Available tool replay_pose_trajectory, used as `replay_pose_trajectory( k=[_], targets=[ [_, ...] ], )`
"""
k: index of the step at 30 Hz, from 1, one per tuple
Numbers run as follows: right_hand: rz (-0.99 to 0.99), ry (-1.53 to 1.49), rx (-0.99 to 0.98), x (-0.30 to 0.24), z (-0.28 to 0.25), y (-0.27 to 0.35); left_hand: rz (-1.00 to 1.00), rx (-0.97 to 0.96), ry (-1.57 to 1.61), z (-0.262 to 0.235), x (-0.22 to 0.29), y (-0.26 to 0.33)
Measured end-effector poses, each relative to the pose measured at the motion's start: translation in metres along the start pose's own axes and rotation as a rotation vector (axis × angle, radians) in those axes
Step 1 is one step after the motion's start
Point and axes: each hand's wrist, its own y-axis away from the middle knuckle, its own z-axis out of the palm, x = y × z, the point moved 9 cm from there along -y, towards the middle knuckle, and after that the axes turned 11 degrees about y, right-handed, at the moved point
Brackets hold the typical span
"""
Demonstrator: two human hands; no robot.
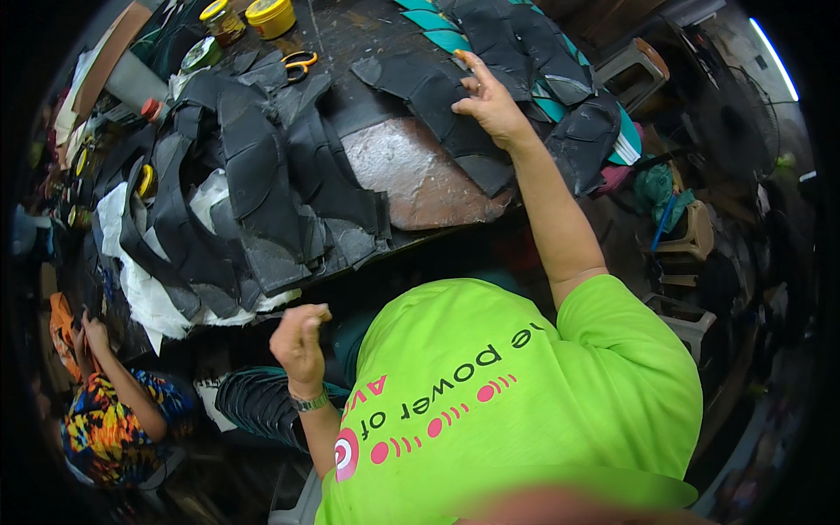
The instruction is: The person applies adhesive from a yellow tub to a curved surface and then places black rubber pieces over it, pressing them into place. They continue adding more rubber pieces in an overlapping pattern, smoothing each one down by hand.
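My right hand (pixel 492 103) is over the far side of the table, index finger stretched out and thumb apart, with an orange-yellow smear on the fingertip. Below it lies a curved black sheet piece (pixel 437 105), like a shoe upper part; whether they touch I cannot tell. Just beyond, more black pieces (pixel 547 52) rest overlapping on teal ones (pixel 442 35). My left hand (pixel 300 346), with a watch on the wrist, is in front of the table's near edge. Its fingers are curled together, and anything in them is hidden. Rows of black pieces (pixel 258 175) cover the table's left half.
Yellow-lidded jars (pixel 271 17) and orange-handled scissors (pixel 300 66) are at the back. A brown worn patch (pixel 411 171) marks the tabletop. At lower left sits another person in a colourful shirt (pixel 118 424). Stools (pixel 687 232) stand at right; a dark stack (pixel 262 402) is beside my left forearm.
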Motion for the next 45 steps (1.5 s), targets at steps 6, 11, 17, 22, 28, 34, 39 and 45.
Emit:
replay_pose_trajectory(
  k=[6, 11, 17, 22, 28, 34, 39, 45],
  targets=[
    [-0.062, 0.009, 0.029, -0.006, 0.023, -0.015, -0.21, -0.076, -0.154, 0.036, -0.071, 0.026],
    [-0.364, 0.114, 0.237, -0.036, 0.028, -0.057, -0.494, -0.033, -0.251, 0.032, -0.162, 0.045],
    [-0.484, 0.226, 0.41, -0.033, 0.02, -0.135, -0.222, 0.044, -0.395, 0.042, -0.205, 0.039],
    [-0.373, 0.26, 0.431, 0.001, 0.028, -0.186, -0.198, -0.101, -0.705, 0.067, -0.234, 0.038],
    [-0.199, 0.558, 0.401, 0.049, 0.046, -0.193, -0.145, -0.176, -0.703, 0.083, -0.253, 0.035],
    [-0.475, 0.587, 0.458, 0.041, 0.057, -0.179, -0.155, -0.191, -0.784, 0.079, -0.29, 0.037],
    [-0.438, 0.594, 0.384, 0.037, 0.061, -0.172, -0.101, -0.17, -0.807, 0.077, -0.295, 0.03],
    [-0.473, 0.601, 0.324, 0.027, 0.067, -0.166, -0.175, -0.149, -0.809, 0.075, -0.278, 0.021]
  ],
)
